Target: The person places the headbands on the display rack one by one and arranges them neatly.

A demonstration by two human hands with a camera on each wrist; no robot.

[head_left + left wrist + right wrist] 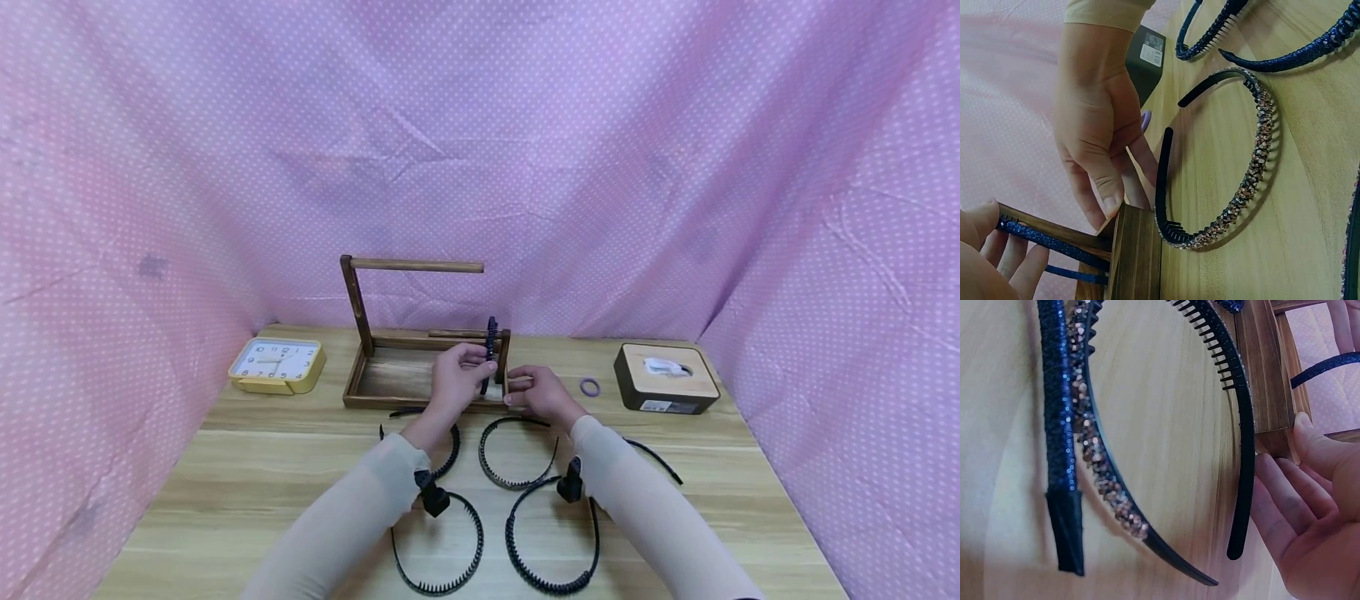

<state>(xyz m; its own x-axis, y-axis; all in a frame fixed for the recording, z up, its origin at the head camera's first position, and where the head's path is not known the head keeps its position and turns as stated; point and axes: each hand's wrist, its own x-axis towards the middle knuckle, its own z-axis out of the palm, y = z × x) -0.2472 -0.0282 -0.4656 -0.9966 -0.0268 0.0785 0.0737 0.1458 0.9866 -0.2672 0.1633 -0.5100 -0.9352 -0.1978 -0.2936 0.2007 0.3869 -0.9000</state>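
On the tabletop [262, 467] stands the wooden rack [420, 333], its upper rod bare, so the hanging has barely begun. Only one piece is at the rack: the blue glitter headband [491, 346], which your left hand [457, 379] pinches with curled fingers and sets over the low rail at the rack's right end. Your right hand [542, 396] holds nothing; its straight fingers press against the rack's corner post to steady it. Five headbands lie flat in front of you, among them the beaded headband [1254, 156] just beside the rack's base, all waiting their turn.
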